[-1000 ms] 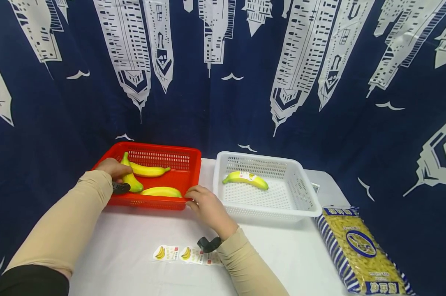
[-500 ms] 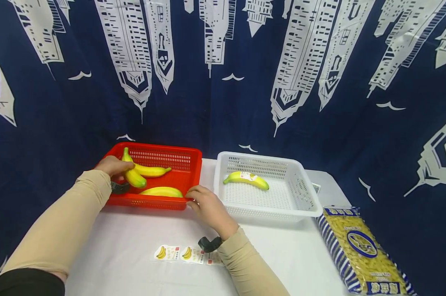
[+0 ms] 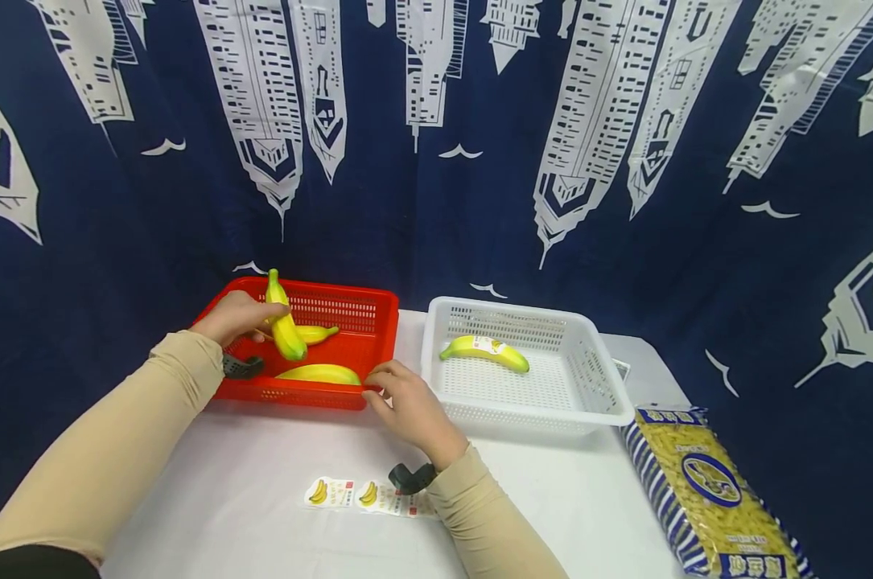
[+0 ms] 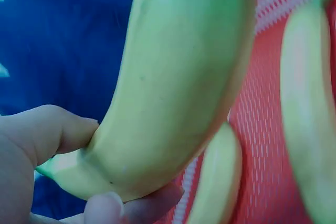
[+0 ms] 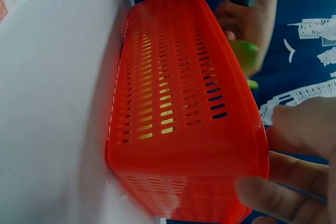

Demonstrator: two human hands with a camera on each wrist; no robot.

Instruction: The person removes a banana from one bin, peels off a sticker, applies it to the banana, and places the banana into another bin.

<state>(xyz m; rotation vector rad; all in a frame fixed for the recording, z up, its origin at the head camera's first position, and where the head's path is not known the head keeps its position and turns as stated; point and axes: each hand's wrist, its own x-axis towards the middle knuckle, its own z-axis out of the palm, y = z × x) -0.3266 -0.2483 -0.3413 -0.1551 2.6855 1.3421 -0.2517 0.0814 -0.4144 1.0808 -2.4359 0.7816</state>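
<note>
My left hand [image 3: 235, 318] grips a yellow-green banana [image 3: 284, 327] and holds it raised above the red basket [image 3: 367, 338]; in the left wrist view the banana [image 4: 178, 82] fills the frame with my thumb and fingertips [image 4: 105, 208] round its stem end. Two more bananas lie in the red basket, one at the back [image 3: 316, 332] and one at the front [image 3: 319, 375]. My right hand [image 3: 407, 406] rests against the red basket's front right corner [image 5: 210, 145], fingers [image 5: 262, 192] on its rim. A stickered banana [image 3: 485, 349] lies in the white basket [image 3: 595, 378].
A strip of banana stickers [image 3: 364, 495] lies on the white table near my right wrist. A striped yellow packet [image 3: 704, 490] lies at the table's right edge. A dark blue curtain with white buildings hangs close behind both baskets.
My left hand has lifted the banana out of the red basket and moved it up and to the right. My right hand has stayed at the basket's corner.
</note>
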